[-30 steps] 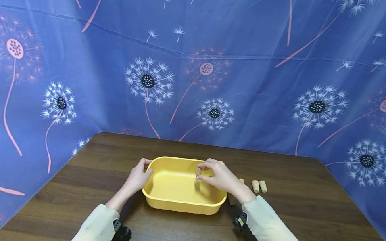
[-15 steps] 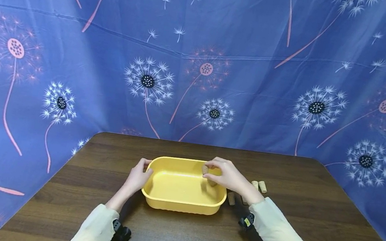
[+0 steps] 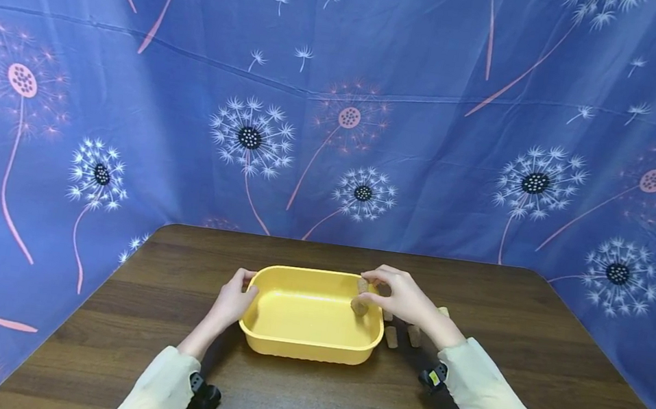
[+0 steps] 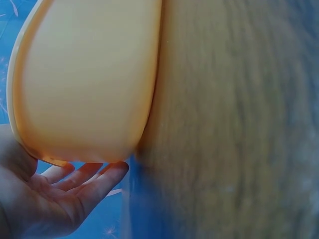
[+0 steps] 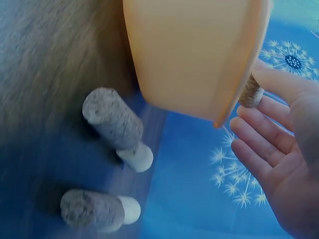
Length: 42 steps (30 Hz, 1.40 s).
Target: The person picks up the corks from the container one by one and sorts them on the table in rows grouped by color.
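Observation:
A yellow plastic tub stands on the wooden table. At its left end, my left hand grips the rim, thumb over the inside and fingers on the outer wall; the left wrist view shows those fingers against the tub's end. Above the tub's right end, my right hand pinches a cork between thumb and fingers. The right wrist view has this cork close to the rim, the other fingers spread loosely. Just below it, a second cork appears to be inside the tub by the right wall.
Several more corks lie on the table right of the tub, among them a near cork and another cork. A pale cork is partly hidden behind my right wrist. Blue dandelion-print cloth hangs behind the table.
My right hand has moved rightward over the tub with the cork, toward the tub's right end. The cork inside the tub has come into view. My left hand stays on the rim.

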Each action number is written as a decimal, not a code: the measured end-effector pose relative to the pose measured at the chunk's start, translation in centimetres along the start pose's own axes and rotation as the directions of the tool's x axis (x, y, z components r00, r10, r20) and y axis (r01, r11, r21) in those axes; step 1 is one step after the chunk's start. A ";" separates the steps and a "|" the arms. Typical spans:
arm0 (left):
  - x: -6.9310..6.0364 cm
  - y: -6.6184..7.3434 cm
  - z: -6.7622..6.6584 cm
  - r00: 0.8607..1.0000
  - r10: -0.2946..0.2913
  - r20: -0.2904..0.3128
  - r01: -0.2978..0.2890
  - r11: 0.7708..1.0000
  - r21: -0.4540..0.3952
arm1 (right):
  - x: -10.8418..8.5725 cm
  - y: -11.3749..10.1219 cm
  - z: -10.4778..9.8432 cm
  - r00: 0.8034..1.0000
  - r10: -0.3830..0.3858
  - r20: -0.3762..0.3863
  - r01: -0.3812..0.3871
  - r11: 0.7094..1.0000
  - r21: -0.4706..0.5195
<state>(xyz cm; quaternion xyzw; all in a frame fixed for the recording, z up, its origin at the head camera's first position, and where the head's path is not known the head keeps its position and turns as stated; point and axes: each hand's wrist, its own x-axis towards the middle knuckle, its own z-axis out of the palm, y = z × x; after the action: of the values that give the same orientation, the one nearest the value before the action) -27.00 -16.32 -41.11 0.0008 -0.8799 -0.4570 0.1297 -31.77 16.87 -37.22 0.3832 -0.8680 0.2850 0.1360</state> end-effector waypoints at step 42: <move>0.4 -0.6 0.3 1.000 -0.010 0.009 0.010 1.000 0.001 | -7.0 4.7 -2.5 0.995 0.049 -0.087 -0.057 0.993 -0.102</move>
<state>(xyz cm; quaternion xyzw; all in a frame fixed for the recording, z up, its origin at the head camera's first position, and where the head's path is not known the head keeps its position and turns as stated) -27.47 -16.48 -41.62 0.0034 -0.8807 -0.4573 0.1236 -30.59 25.05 -40.23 0.3400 -0.8850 0.2588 0.1847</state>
